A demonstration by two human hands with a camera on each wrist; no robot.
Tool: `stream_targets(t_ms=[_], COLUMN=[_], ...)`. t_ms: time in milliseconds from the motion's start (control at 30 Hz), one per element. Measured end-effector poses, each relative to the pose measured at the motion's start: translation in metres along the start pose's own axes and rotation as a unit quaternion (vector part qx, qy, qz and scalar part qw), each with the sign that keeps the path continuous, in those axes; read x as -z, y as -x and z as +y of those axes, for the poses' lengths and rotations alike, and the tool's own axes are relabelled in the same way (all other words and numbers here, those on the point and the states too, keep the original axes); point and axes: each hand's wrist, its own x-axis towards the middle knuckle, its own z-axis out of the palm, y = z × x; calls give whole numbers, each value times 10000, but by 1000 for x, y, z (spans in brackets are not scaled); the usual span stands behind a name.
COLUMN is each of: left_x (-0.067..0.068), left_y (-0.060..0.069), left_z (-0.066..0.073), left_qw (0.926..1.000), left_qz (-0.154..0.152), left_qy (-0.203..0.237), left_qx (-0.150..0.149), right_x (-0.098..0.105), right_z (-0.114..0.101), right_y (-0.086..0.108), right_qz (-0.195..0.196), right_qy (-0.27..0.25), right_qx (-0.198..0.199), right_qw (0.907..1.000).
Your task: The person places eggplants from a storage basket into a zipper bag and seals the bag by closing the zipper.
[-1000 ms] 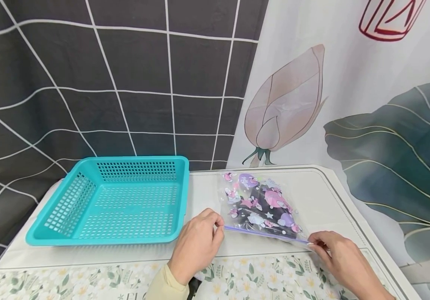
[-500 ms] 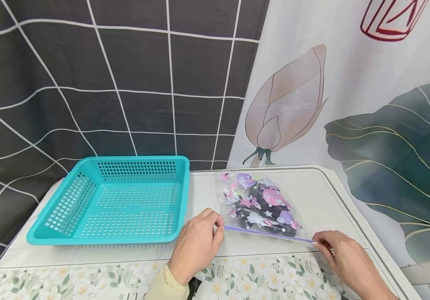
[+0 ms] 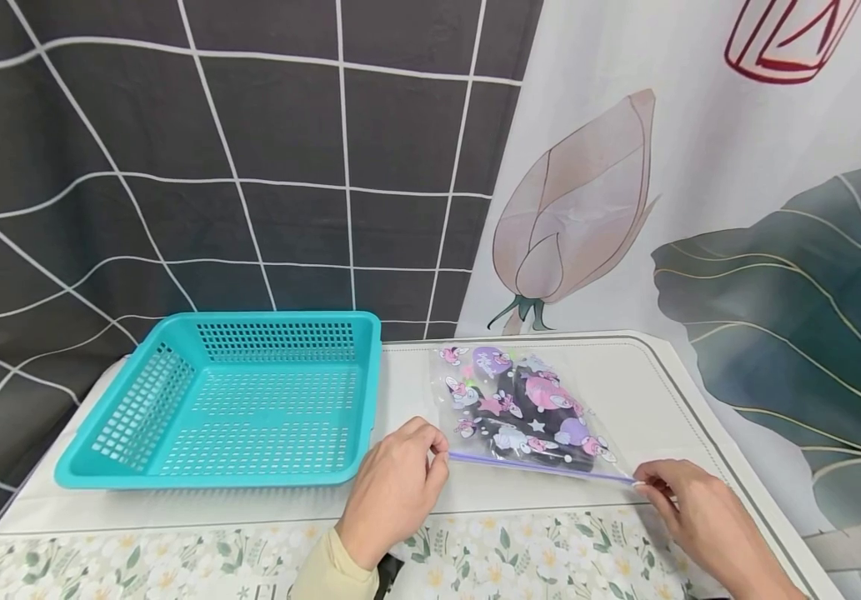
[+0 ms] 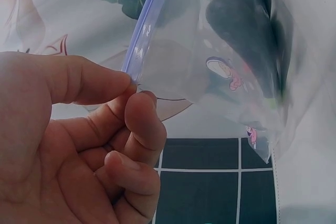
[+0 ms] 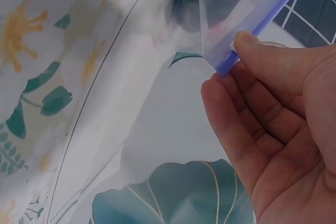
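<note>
A clear zip bag point(image 3: 528, 412) printed with pink and purple cartoon figures lies on the table, something dark inside it. What the dark contents are cannot be made out. Along its near edge runs a purple zip strip point(image 3: 535, 465). My left hand point(image 3: 400, 483) pinches the strip's left end between thumb and index finger; the left wrist view shows the grip at the purple strip point(image 4: 144, 30). At the right end my right hand point(image 3: 688, 508) pinches the strip, where a small white slider sits partly hidden by the thumb; the purple end point(image 5: 227, 64) shows between the fingertips.
A turquoise plastic basket point(image 3: 366, 400) stands on the table left of the bag, close to my left hand. A floral cloth point(image 3: 197, 562) covers the near side. Behind hang a dark grid-patterned curtain point(image 3: 280, 225) and a white one with plant prints point(image 3: 588, 50).
My right hand has slid a little to the right along the zip strip to the bag's right end. The left hand has kept its grip in place. The bag has shifted very slightly.
</note>
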Motion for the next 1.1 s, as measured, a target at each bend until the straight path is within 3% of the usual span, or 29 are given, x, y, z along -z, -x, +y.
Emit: stream_targets(t_ms=[300,433,667,800,1100], left_x=[1,1,-5,-10,-18], left_y=[0,1,3,5,12], left_z=[2,4,-1,-4,-5], left_qw=[9997,9987,9903,9884,9783], left_qz=[-201,-511,-1280,-1401,-1839], left_qy=[82,14,-231,-373,-860], left_qx=[68,-8,-479,-458,-418], right_x=[-3,-4,-5,-6,-10], right_z=[5,8,10,8,5], right_y=[0,-1,1,1,-1], right_qz=[171,155,-494,-741,-1004], right_qy=[-18,59,140,159,235], right_qx=[153,270,-132,-353,-426], right_qw=[9997,9995,9986,9965,9938])
